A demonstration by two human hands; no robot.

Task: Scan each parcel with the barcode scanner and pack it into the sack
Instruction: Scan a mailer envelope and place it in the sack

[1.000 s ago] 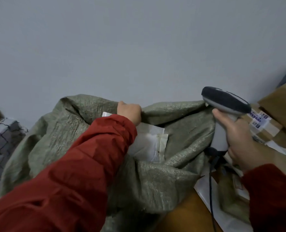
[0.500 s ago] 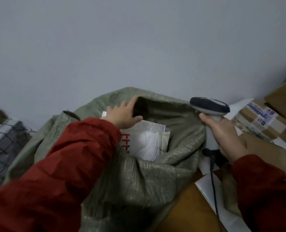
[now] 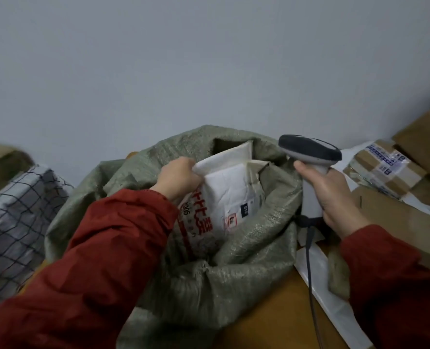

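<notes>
At sack (image 3: 246,250) mouth: left hand (image 3: 177,178) pinching white parcel (image 3: 230,195) edge, seating it inside; right hand (image 3: 334,195) fisted round scanner (image 3: 309,152), kept ready for nxt scan.

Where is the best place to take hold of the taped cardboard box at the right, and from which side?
Probably across the long sides of the taped cardboard box, from above. Its labelled top faces up and is bare, while other parcels crowd its far and right sides. The left hand must first release the white parcel.

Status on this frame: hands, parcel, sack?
Left hand gripping white parcel inside green sack. Right hand holding barcode scanner. Sack mouth open, nothing blocking.
</notes>
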